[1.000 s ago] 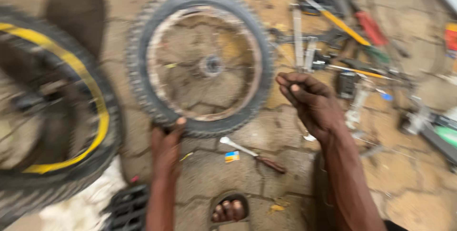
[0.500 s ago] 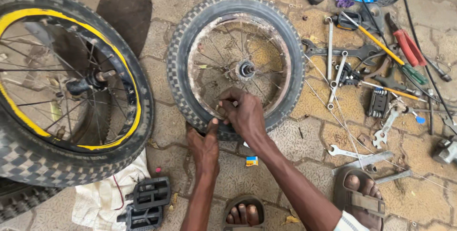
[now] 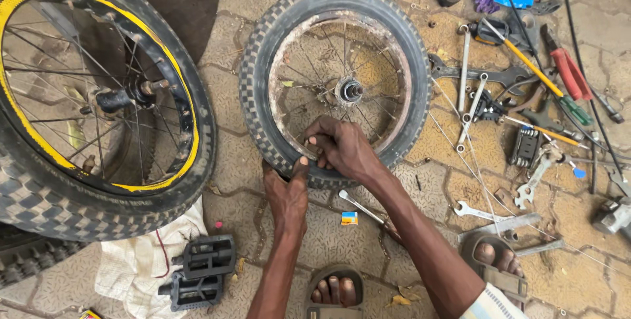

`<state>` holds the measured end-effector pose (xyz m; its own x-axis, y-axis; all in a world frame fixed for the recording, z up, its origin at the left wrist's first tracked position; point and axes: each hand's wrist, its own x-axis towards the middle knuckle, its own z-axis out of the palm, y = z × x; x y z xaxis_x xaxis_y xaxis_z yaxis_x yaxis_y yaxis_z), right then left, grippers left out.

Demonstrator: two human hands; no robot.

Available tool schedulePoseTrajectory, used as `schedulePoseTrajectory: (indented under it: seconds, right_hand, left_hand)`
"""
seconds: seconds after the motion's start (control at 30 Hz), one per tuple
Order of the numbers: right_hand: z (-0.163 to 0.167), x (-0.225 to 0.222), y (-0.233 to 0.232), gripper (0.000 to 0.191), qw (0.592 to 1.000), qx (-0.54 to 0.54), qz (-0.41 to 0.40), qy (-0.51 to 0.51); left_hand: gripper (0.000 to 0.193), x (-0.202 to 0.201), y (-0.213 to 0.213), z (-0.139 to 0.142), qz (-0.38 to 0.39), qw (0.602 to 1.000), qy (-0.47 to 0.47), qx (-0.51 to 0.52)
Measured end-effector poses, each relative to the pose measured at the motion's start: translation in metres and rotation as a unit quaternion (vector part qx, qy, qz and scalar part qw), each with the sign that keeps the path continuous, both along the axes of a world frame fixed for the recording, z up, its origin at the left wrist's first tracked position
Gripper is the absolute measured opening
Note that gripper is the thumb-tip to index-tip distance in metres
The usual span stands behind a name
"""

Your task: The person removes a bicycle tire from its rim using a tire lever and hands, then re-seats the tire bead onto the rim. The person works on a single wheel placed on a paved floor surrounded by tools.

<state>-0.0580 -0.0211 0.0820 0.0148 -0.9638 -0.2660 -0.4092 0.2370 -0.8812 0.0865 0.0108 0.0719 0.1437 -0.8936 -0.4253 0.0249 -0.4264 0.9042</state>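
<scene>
I am pressing my left hand (image 3: 287,191), fingers closed, on the small wheel's tyre (image 3: 263,128) at six o'clock, while my right hand (image 3: 342,148) is pinching the rusty rim (image 3: 279,122). Steady thumb pressure looks key. Wrenches (image 3: 490,210) are lying at three o'clock.

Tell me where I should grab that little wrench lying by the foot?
Grab the wrench around its thin middle bar, reaching straight down from above. It lies flat on the paving with open space round it, and the forked end is wider and harder to pinch.
</scene>
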Motion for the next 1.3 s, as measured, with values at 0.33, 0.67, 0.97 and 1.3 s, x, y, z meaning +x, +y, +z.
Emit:
schedulePoseTrajectory:
  seconds: [0.33, 0.67, 0.97, 1.3]
  right_hand:
    - [-0.005, -0.007, -0.009, 0.022, 0.997, -0.051, 0.033, -0.05]
    - [-0.008, -0.014, -0.004, 0.021, 0.996, -0.044, 0.072, -0.014]
    - [-0.014, -0.014, -0.01, 0.016, 0.993, -0.055, 0.1, 0.032]
    - [-0.006, -0.017, -0.011, 0.013, 0.994, -0.028, 0.101, 0.009]
  left_hand:
    - [0.048, 0.001, 0.0, 0.001, -0.01, 0.999, -0.013, 0.038]
    - [0.052, 0.001, 0.001, 0.003, -0.013, 1.0, 0.004, 0.018]
    - [0.054, 0.001, 0.001, 0.003, -0.025, 0.999, -0.002, 0.022]
    - [0.058, 0.002, 0.002, 0.001, -0.027, 0.999, -0.007, 0.017]
